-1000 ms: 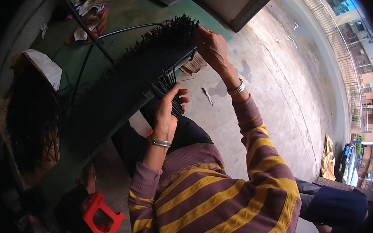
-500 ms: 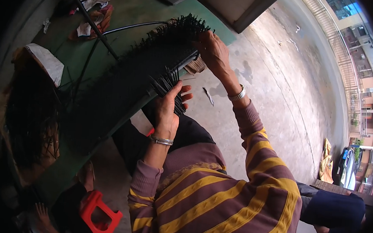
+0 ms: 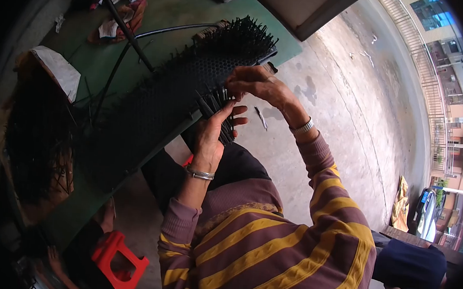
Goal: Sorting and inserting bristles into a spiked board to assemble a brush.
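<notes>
- My left hand point(image 3: 209, 136) is partly curled, thumb on one side and fingers on the other, with a bundle of thin black strips point(image 3: 226, 132) held between them.
- That bundle sits at the near edge of the black perforated board point(image 3: 193, 77), above my lap, its upper ends fanned out.
- My right hand point(image 3: 259, 86) is bent over at the wrist, its thumb and fingers drawn close together at the top of the bundle; the dark strips blend together there, so I cannot tell whether I have one pinched.
- The board lies slantwise over the green table point(image 3: 85, 204), with a thick patch of upright black bristles point(image 3: 241, 40) at its far right end and bare holes showing just below them.
- A black rod point(image 3: 119, 21) and a curved black tube point(image 3: 177, 32) reach across the table behind the board.
- Over to my left is a dark heap of strips point(image 3: 35, 147), with a white sheet point(image 3: 59, 73) at its upper end.
- A red stool point(image 3: 121, 265) stands low on my left, near another person's hand point(image 3: 56, 261).
- Someone in a dark blue top point(image 3: 410, 270) is off to my right, well apart from my hands.
</notes>
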`<control>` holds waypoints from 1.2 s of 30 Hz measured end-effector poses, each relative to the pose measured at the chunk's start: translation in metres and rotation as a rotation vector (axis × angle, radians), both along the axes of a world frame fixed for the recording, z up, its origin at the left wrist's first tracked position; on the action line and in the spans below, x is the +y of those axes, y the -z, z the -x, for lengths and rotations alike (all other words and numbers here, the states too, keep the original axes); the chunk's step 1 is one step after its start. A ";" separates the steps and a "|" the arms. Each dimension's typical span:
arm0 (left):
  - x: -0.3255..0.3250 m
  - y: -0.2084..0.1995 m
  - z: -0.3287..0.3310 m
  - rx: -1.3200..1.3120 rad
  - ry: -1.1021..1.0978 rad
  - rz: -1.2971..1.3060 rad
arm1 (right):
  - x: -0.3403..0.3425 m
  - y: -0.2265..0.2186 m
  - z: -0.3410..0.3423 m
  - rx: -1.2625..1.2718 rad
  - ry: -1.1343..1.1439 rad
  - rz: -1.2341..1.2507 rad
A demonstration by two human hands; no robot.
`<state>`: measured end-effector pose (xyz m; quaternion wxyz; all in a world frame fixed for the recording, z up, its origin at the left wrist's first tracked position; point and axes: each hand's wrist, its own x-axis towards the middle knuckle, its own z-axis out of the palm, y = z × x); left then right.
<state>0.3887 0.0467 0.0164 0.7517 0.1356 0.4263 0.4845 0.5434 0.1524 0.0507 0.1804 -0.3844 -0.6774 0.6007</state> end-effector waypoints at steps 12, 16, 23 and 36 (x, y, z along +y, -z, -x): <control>0.000 -0.004 -0.006 0.152 -0.081 -0.045 | -0.008 -0.005 0.009 0.029 0.084 -0.039; 0.000 -0.004 -0.005 0.160 -0.106 -0.026 | -0.004 -0.006 0.010 -0.019 0.064 0.005; -0.002 -0.003 -0.005 0.196 -0.131 -0.010 | -0.001 0.014 0.007 -0.091 0.161 -0.066; 0.004 0.010 0.009 0.141 -0.111 -0.081 | 0.004 -0.015 0.018 0.166 0.095 -0.157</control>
